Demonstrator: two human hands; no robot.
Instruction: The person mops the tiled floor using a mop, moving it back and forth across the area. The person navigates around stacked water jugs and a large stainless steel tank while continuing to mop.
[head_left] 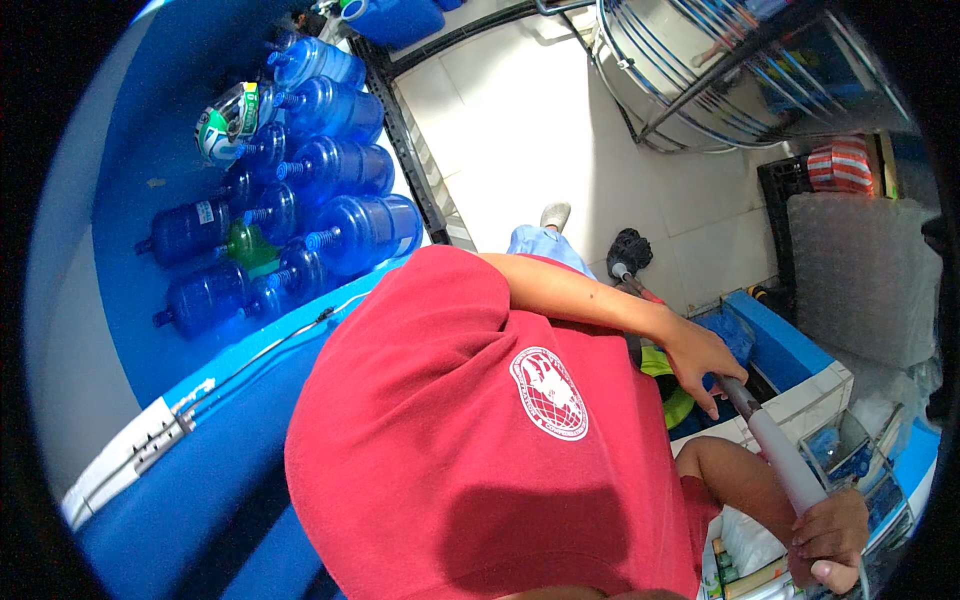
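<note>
Mop (785,455) in left hand (703,358) and right hand (832,532), dark head (630,250) near foot (556,214).

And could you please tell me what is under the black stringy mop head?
Pale floor tiles show around the mop head; whatever lies directly beneath is hidden.

The left hand (703,358) and wrist hide a stretch of the mop (778,440); whether its pole ends within the right hand (832,535), lower right, cannot be told. Lettering on the shirt emblem (549,394) is illegibly small. Upper left, blue bottles (365,232) overlap; a blue container (395,22) is cropped above.
</note>
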